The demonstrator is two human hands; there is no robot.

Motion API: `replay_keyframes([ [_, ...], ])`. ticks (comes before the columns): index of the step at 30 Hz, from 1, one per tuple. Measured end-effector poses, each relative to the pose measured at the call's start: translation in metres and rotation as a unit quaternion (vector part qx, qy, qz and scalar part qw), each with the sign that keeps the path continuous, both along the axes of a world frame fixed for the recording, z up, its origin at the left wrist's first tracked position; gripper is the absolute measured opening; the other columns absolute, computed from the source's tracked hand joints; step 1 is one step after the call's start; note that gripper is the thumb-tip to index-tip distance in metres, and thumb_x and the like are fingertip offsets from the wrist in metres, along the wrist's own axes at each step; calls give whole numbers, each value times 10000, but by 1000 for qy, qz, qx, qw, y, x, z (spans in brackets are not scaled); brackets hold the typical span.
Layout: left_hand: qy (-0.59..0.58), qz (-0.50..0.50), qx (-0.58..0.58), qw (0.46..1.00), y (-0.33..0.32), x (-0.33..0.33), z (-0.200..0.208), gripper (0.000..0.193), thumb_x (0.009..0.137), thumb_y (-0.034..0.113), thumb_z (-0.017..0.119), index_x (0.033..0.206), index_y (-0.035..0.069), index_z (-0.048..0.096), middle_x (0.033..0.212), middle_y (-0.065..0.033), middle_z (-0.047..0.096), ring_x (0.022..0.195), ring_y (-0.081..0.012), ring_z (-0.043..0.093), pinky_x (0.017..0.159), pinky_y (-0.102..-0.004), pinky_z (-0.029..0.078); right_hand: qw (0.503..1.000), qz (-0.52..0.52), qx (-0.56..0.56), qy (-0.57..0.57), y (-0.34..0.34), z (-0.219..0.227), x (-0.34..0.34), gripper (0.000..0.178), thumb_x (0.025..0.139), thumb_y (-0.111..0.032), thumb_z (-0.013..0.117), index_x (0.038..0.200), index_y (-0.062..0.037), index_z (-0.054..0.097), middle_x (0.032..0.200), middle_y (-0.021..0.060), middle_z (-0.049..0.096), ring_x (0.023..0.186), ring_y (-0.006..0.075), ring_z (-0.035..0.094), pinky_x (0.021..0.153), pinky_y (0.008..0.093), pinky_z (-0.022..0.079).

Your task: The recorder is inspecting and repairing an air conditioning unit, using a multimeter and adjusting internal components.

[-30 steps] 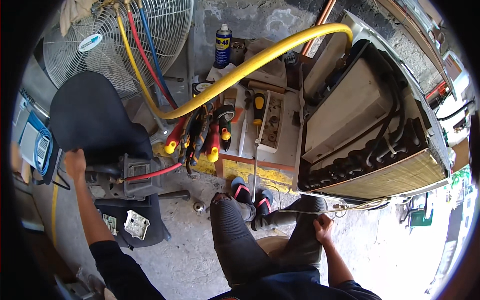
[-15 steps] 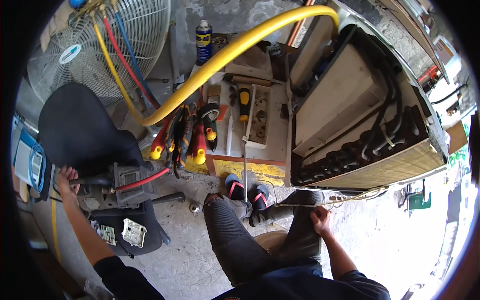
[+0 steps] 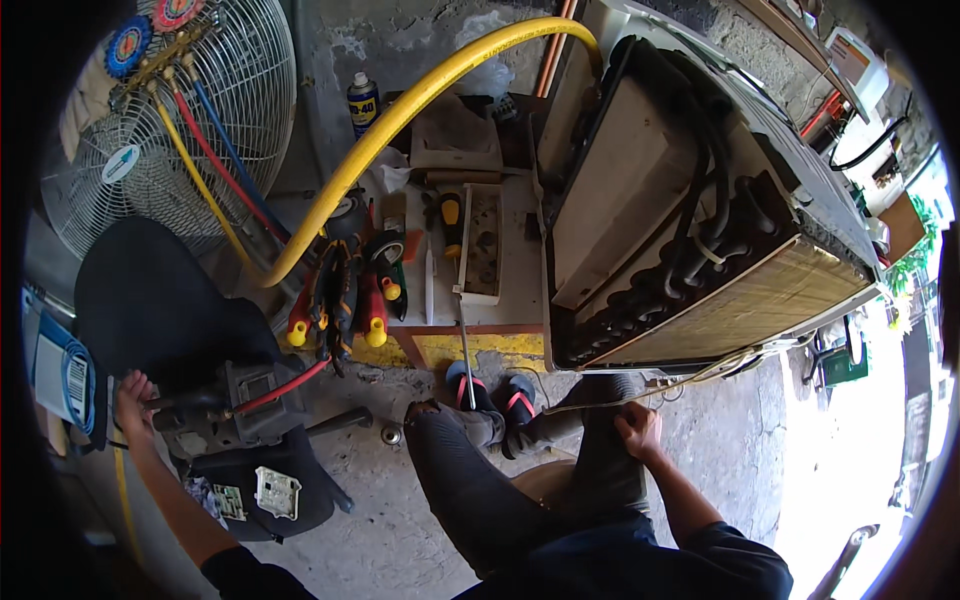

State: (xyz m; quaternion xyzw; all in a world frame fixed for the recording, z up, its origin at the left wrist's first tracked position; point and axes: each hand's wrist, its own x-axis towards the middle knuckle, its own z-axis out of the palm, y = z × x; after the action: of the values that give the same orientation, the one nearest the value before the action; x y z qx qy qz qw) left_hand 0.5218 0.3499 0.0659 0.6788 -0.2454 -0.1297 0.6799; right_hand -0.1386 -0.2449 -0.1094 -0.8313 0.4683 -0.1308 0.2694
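My left hand point(image 3: 133, 405) curls round the outer end of the black handle point(image 3: 185, 396) of a dark grey vacuum pump point(image 3: 252, 410). The pump lies on a black office chair point(image 3: 160, 285), with a red hose point(image 3: 285, 387) joined to it. My right hand point(image 3: 640, 430) is closed and rests on my right knee, close to a thin pale tube point(image 3: 690, 382). The inside of that fist is hidden. On the chair seat, near my left forearm, sit a white plastic cover point(image 3: 277, 493) and a small circuit board point(image 3: 230, 502).
An opened air conditioner unit point(image 3: 680, 220) stands right of a low table point(image 3: 512, 318) with a screwdriver point(image 3: 451, 222), a narrow tray point(image 3: 482, 245) and a spray can point(image 3: 362, 103). A thick yellow hose point(image 3: 400, 110) arches overhead. Pliers point(image 3: 335, 300) hang at the table's left; behind stands a fan point(image 3: 190, 120).
The view has shifted, bringing the gauges by the fan into sight. My left hand stays at the pump's handle, its fingers more bent. My right hand remains on the knee.
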Motion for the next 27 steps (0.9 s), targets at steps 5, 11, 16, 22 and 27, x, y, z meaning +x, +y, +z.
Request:
replay_keyframes([
  [5, 121, 189, 46, 973, 28, 52, -36, 466, 999, 406, 594, 1337, 92, 660, 1281, -60, 692, 1040, -154, 656, 899, -304, 443, 1000, 1, -7, 8, 1, 1, -1, 274, 736, -338, 654, 734, -64, 643, 605, 109, 604, 521, 326, 524, 551, 407, 444],
  [11, 197, 311, 77, 927, 36, 76, -50, 456, 989, 402, 611, 1321, 94, 666, 1268, -43, 691, 1051, -146, 651, 922, -310, 429, 1000, 5, -15, 7, 0, -2, -2, 271, 737, -337, 648, 745, -66, 651, 614, 119, 611, 527, 342, 532, 557, 411, 449],
  [16, 210, 313, 76, 923, 38, 73, -48, 421, 986, 386, 620, 1294, 105, 677, 1227, -34, 695, 1042, -143, 650, 916, -310, 431, 1000, 6, -14, 4, -2, -4, -3, 268, 738, -332, 647, 751, -64, 655, 620, 126, 615, 530, 344, 536, 560, 412, 451],
  [22, 216, 297, 79, 927, 47, 71, -53, 380, 986, 374, 626, 1256, 114, 690, 1184, -22, 694, 1039, -145, 649, 904, -302, 446, 1000, 7, -12, 8, -2, -4, -3, 265, 737, -324, 647, 753, -60, 656, 622, 128, 617, 531, 344, 538, 562, 413, 453],
  [27, 238, 296, 68, 922, 58, 78, -57, 371, 991, 369, 625, 1251, 112, 690, 1191, -23, 693, 1049, -146, 649, 893, -296, 457, 1000, 6, -10, 8, 1, 1, 1, 260, 735, -317, 647, 751, -58, 656, 620, 130, 617, 531, 344, 539, 564, 414, 454],
])
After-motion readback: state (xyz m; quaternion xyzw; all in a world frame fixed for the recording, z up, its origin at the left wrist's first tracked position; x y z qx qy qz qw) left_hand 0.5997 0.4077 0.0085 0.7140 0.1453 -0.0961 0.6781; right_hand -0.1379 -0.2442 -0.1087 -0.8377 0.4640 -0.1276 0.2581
